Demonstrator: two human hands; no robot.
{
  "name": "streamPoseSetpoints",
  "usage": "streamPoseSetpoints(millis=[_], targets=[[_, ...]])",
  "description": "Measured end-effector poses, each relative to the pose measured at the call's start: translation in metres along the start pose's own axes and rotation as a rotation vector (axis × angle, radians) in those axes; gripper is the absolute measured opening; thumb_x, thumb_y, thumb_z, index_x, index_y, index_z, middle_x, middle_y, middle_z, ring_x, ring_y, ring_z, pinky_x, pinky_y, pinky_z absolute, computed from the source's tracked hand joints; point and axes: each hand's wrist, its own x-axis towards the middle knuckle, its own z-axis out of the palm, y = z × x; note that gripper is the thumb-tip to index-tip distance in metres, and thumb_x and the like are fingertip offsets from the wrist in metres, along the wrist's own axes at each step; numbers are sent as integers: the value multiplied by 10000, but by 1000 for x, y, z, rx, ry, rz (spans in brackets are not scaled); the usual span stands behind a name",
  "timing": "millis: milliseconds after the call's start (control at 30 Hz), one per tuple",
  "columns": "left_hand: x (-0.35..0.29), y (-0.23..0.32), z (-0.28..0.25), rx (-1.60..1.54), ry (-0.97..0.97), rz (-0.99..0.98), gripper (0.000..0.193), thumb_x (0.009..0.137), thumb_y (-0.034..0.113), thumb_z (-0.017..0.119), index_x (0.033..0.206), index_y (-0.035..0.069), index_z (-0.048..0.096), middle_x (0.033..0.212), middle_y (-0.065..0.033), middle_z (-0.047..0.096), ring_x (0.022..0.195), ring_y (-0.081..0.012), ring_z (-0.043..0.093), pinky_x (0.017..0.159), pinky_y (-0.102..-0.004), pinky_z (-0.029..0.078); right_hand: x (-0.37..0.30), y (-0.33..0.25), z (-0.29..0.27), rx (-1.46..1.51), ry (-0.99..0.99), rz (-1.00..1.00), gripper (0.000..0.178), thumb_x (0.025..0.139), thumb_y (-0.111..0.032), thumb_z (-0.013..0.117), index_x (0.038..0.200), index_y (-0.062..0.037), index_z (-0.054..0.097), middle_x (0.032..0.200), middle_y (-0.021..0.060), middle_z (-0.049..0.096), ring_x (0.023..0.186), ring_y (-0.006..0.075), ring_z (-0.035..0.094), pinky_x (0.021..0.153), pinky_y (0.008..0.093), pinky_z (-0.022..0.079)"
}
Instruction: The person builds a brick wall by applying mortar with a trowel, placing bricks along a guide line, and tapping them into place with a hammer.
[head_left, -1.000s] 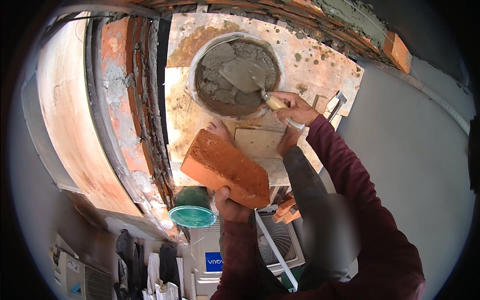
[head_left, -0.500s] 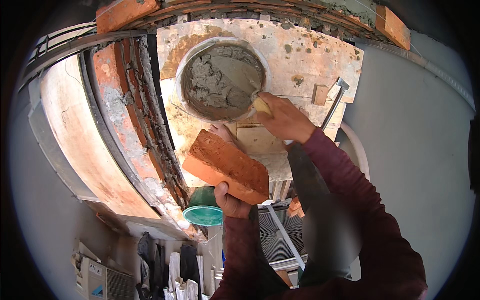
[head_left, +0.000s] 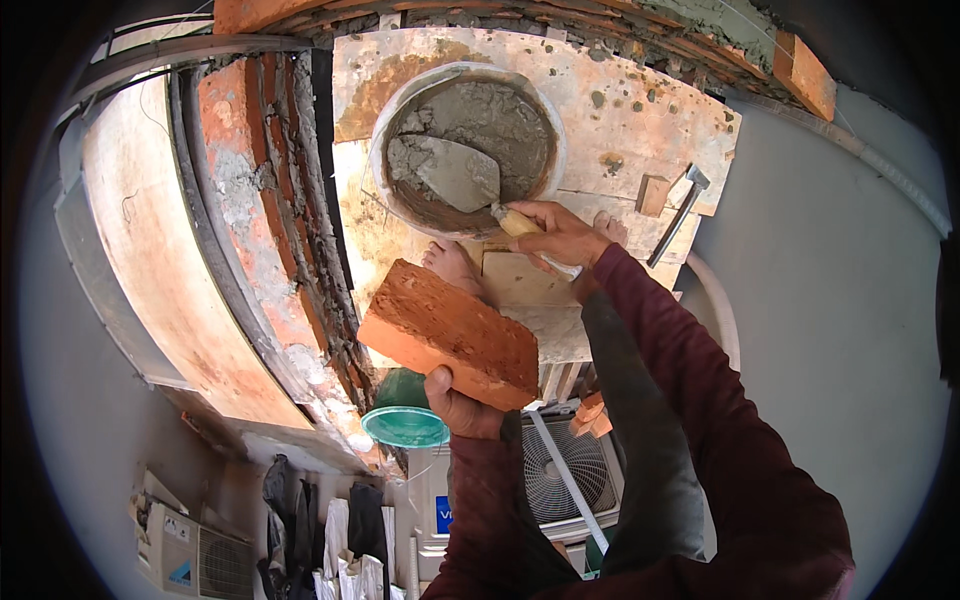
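Observation:
An orange-red brick (head_left: 450,330) rests tilted in my left hand (head_left: 462,405), whose thumb presses its near side while the other fingers are hidden beneath. My right hand (head_left: 562,238) is closed round the wooden handle of a trowel (head_left: 460,176). The trowel's blade lies in grey mortar (head_left: 470,108), inside a round white-rimmed bucket (head_left: 556,110) ahead of me. Some mortar sits at the blade's left side.
Boards (head_left: 640,110) carry the bucket, my bare feet, a hammer (head_left: 680,212) and a small wood block (head_left: 653,195). Brickwork (head_left: 250,190) runs along the left, and more crosses the far edge. A green bucket (head_left: 405,425) and a fan unit (head_left: 565,470) are below.
The trowel has swung from the bucket's right side toward its left and near part, its blade now pointing left. The brick stays in my left hand, nearly unmoved.

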Motion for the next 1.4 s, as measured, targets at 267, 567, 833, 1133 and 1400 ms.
streamPoseSetpoints(millis=[267,567,833,1133,1400], targets=[[2,0,4,-13,-13,-28,772,764,334,715,1441,96,431,1362,-140,560,1209,-353,564,1020,-540,459,-30,59,-16,531,-52,46,628,869,-46,657,1451,-26,422,790,38,569,513,116,523,459,277,418],[17,-14,11,180,-110,-189,754,772,315,706,1420,52,424,1316,-146,584,1171,-333,596,1010,-516,483,-181,-2,4,813,367,-351,719,833,-113,659,1476,-19,348,760,71,517,487,126,505,449,263,422],[24,-26,44,411,-173,-371,768,765,271,709,1432,50,401,1343,-152,557,1196,-336,578,1014,-493,487,-134,-78,-43,750,1133,-660,549,890,-44,560,1414,0,401,752,61,560,460,119,514,405,269,443],[30,-20,47,355,-138,-387,773,732,217,684,1432,53,399,1332,-154,563,1194,-345,582,1021,-502,483,-108,-36,-107,898,1267,-665,404,883,-125,472,1280,-53,488,725,51,546,511,143,527,456,280,451],[37,29,72,388,-285,-341,834,706,157,694,1463,36,366,1395,-184,530,1229,-393,559,1045,-553,459,-36,-6,-192,821,1000,-748,300,983,-367,552,899,-86,489,598,47,481,412,158,462,392,311,406]])
